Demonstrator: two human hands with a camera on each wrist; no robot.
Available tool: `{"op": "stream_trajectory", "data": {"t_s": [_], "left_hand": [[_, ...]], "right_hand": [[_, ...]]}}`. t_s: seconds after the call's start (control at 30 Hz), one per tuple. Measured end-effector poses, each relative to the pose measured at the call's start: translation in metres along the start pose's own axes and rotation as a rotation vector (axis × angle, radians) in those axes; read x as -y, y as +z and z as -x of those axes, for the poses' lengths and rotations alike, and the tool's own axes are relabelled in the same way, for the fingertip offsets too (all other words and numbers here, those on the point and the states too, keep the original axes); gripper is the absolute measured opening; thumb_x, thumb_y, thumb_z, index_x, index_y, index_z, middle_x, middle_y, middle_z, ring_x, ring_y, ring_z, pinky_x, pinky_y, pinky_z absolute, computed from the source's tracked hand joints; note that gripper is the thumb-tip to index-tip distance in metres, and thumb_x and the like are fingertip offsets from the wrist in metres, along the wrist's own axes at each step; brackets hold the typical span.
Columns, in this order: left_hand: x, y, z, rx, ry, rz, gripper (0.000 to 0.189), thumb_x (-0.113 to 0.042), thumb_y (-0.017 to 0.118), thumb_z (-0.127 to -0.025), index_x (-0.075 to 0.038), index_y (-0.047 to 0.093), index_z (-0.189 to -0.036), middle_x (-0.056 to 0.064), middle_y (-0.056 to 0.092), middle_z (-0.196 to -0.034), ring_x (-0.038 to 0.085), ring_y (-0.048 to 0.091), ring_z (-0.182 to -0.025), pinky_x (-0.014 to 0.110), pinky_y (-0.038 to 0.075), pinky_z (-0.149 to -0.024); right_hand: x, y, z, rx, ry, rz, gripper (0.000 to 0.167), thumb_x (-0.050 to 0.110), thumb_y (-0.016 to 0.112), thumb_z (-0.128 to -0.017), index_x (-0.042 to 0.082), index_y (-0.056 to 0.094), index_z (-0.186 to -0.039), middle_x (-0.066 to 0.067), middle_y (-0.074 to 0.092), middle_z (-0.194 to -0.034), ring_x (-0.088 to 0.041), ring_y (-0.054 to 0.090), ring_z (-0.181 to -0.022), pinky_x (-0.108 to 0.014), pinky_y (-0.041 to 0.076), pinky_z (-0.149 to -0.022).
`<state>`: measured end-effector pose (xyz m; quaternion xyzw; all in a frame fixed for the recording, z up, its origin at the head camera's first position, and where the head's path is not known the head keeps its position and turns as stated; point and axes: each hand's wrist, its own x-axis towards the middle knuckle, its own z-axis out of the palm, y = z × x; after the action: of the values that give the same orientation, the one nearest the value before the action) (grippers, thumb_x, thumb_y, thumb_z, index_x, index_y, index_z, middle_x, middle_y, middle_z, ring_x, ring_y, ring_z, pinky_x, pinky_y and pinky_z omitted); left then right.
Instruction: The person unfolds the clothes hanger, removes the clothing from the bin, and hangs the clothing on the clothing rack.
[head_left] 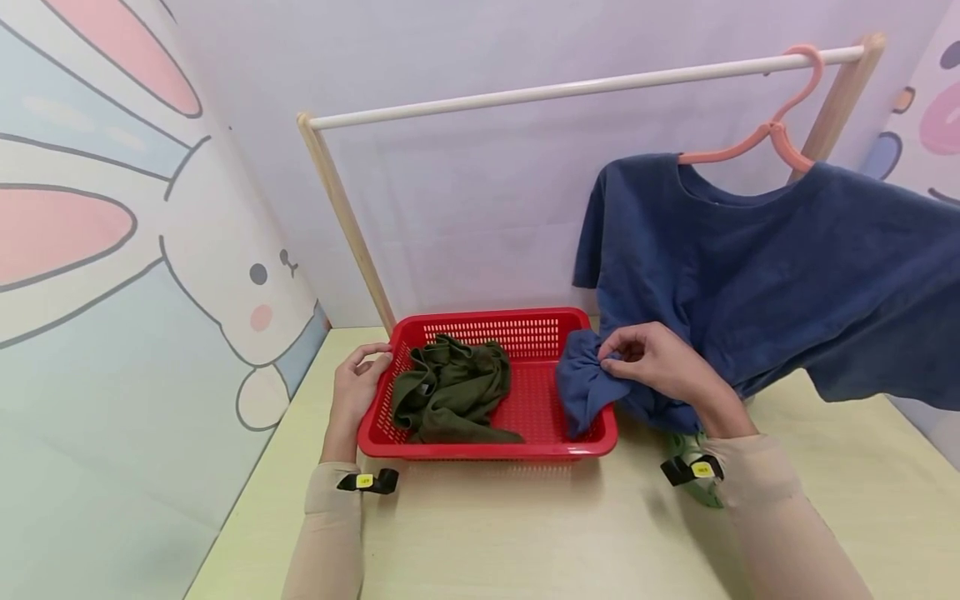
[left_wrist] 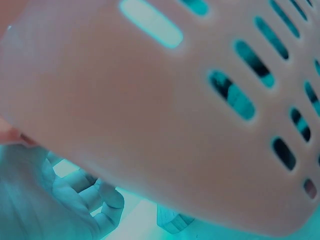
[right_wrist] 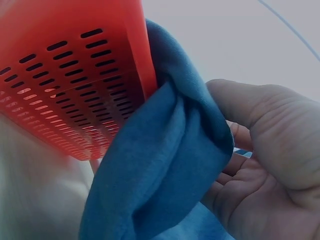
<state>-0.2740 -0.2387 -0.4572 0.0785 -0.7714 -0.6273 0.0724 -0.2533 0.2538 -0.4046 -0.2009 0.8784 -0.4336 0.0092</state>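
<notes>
Blue cloth [head_left: 579,385], one: bunched over the right rim of the red basket [head_left: 487,451]; probably light, soft and limp, best taken by a gathered fold at the rim. 
My right hand [head_left: 660,362]: thumb and fingers pinching such a fold. 
Basket: on the worktop [head_left: 525,533], seemingly stiff; my left hand [head_left: 357,390] grips its left rim. 
Dark green garment [head_left: 459,392]: crumpled in the basket's left half. 
Navy T-shirt [head_left: 720,267]: right, on a pink hanger [head_left: 731,153] hooked over the white rail [head_left: 555,90].

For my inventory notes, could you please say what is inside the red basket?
Dark green cloth lies at the left; bunched blue cloth drapes over the right rim, partly inside. Anything beneath them is hidden.
</notes>
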Motion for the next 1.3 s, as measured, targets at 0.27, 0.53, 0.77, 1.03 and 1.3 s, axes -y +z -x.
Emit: {"op": "stream_trajectory", "data": {"t_s": [0.27, 0.53, 0.77, 1.03, 1.3], "left_hand": [[-0.002, 0.002, 0.000, 0.005, 0.019, 0.009, 0.037, -0.038, 0.069, -0.112, -0.016, 0.071, -0.142, 0.022, 0.075, -0.128, 0.011, 0.077, -0.093, 0.026, 0.066, -0.081], [-0.006, 0.002, 0.001, 0.009, 0.026, 0.015, 0.038, -0.037, 0.069, -0.112, -0.016, 0.071, -0.143, 0.022, 0.076, -0.129, 0.010, 0.078, -0.092, 0.026, 0.066, -0.081], [-0.003, 0.000, 0.001, 0.007, 0.027, 0.011, 0.039, -0.038, 0.070, -0.112, -0.015, 0.071, -0.143, 0.018, 0.078, -0.124, 0.009, 0.077, -0.091, 0.025, 0.065, -0.081], [0.000, -0.001, 0.001, 0.000, 0.043, 0.020, 0.038, -0.038, 0.070, -0.111, -0.014, 0.072, -0.142, 0.014, 0.079, -0.119, 0.010, 0.078, -0.092, 0.026, 0.066, -0.081], [-0.002, -0.001, 0.004, 0.004, 0.048, 0.032, 0.039, -0.037, 0.071, -0.111, -0.013, 0.072, -0.142, 0.013, 0.080, -0.114, 0.010, 0.077, -0.088, 0.025, 0.066, -0.078]], "right_hand": [[-0.002, -0.002, 0.001, 0.037, 0.015, 0.025, 0.028, 0.019, 0.089, -0.097, 0.006, 0.080, -0.120, -0.006, 0.072, -0.100, -0.025, 0.064, -0.090, -0.025, 0.058, -0.078], [-0.005, -0.005, 0.004, 0.093, -0.011, 0.001, 0.037, 0.018, 0.092, -0.094, 0.006, 0.076, -0.126, -0.008, 0.070, -0.106, -0.026, 0.065, -0.094, -0.025, 0.061, -0.084], [-0.004, -0.001, 0.003, 0.103, -0.008, 0.000, 0.020, 0.011, 0.087, -0.096, 0.007, 0.077, -0.112, -0.006, 0.071, -0.099, -0.026, 0.064, -0.088, -0.028, 0.059, -0.080], [0.003, 0.002, 0.002, 0.095, -0.005, 0.013, 0.013, 0.006, 0.087, -0.093, 0.009, 0.078, -0.102, -0.004, 0.070, -0.092, -0.026, 0.062, -0.084, -0.028, 0.058, -0.075], [0.005, 0.001, 0.003, 0.081, -0.012, 0.018, 0.009, 0.007, 0.088, -0.093, 0.010, 0.080, -0.095, -0.003, 0.070, -0.087, -0.026, 0.062, -0.083, -0.028, 0.057, -0.072]]}}
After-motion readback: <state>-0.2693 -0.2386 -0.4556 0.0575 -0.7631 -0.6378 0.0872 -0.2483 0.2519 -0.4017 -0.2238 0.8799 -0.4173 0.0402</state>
